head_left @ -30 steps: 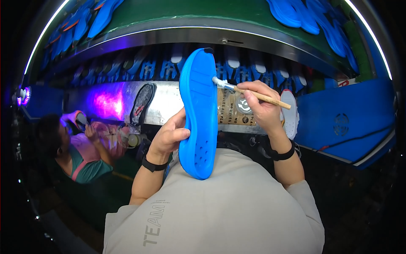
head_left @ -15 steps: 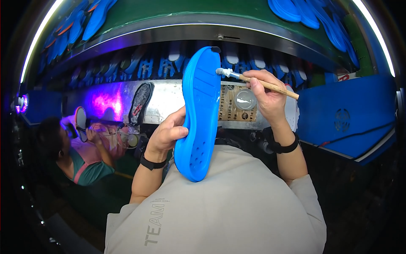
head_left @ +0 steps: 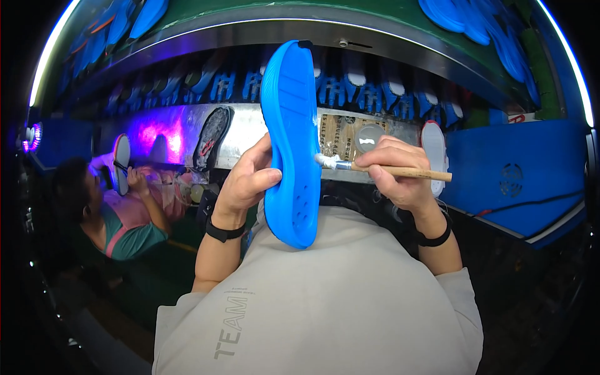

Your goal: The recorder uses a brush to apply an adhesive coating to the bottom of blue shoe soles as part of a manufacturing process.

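Head view. Left hand grasps the long blue moulded foam-like shoe sole at its left edge, around the narrowed waist. Thumb lies over the near face, the other fingers go behind; their tips are hidden. Right hand has thumb and fingers closed in a pinch on the pale wooden-handled brush with metal ferrule and white-coated bristles. Bristles meet the sole's right edge around mid-length.

Sole is left of frame centre, in front of the grey T-shirt. Long axis near vertical in frame: grooved end with the black tip at top, rounded end with the hole cluster at bottom. Inner face towards camera. Brush lies near horizontal, bristles left, handle end right and slightly lower.

Containers: one round greyish dish, right of centre, just above the right hand, on the brown printed sheet over the silver metal bench. Pale patch inside; can't tell whether liquid or glare. Red-rimmed white sole sits to its right; dark shoe-shaped piece is left of the blue sole.
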A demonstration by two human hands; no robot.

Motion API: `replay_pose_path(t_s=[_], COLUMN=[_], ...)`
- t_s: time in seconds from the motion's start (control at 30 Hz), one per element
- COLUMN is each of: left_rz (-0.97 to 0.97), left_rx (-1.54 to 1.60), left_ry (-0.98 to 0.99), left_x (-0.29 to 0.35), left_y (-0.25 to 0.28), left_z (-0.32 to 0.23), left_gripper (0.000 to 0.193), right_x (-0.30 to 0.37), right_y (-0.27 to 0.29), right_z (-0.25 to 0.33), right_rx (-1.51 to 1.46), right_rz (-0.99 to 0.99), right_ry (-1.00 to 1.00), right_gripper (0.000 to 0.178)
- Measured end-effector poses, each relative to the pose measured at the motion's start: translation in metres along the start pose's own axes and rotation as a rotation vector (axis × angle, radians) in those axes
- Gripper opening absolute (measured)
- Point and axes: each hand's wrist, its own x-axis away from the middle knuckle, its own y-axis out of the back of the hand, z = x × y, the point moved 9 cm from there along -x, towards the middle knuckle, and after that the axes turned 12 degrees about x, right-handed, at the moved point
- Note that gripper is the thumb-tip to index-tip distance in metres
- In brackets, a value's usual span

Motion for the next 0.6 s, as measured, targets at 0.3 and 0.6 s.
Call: replay_pose_path(t_s=[0.3, 0.6], left_rz=[0.014, 0.267], left_rx=[-0.038, 0.141], left_ry=[-0.010, -0.315], left_x=[-0.001, -0.121], left_y=[0.000, -0.055], left_z=[-0.006, -0.118], left_gripper=[0.086, 0.058], right_x=[0.005, 0.072], right_y=[-0.001, 0.061], right_z=[0.022, -0.015], right_rx=[0.012, -0.391], right_rz=[0.021, -0.724], right_ry=[0.043, -0.195], right_gripper=[0.012, 0.026])
